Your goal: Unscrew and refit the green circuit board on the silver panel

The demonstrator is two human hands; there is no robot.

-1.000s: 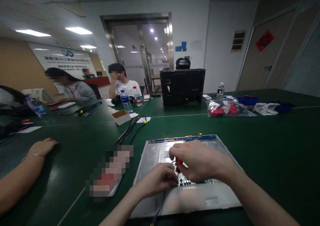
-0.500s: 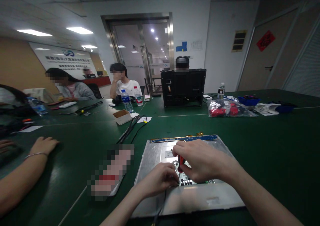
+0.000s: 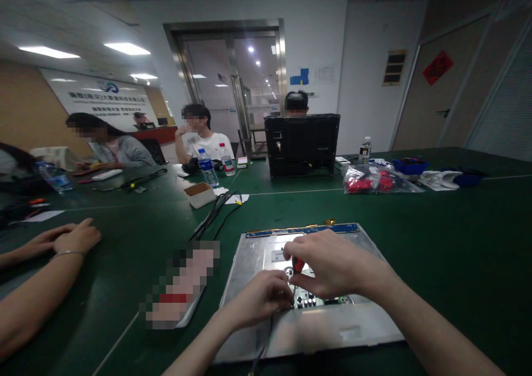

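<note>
Green table (image 3: 436, 243): right hand (image 3: 332, 268) grips screwdriver (image 3: 297, 265) (red-handled).

Right hand (image 3: 332, 268) grips red screwdriver (image 3: 297, 265) over metal panel (image 3: 332, 326), left hand (image 3: 260, 298) beside.

Your one head-worn camera, looking forward and down, close over your hands, green tabletop (image 3: 436, 243) stretching ahead; glass door (image 3: 233, 87) facing you
</note>
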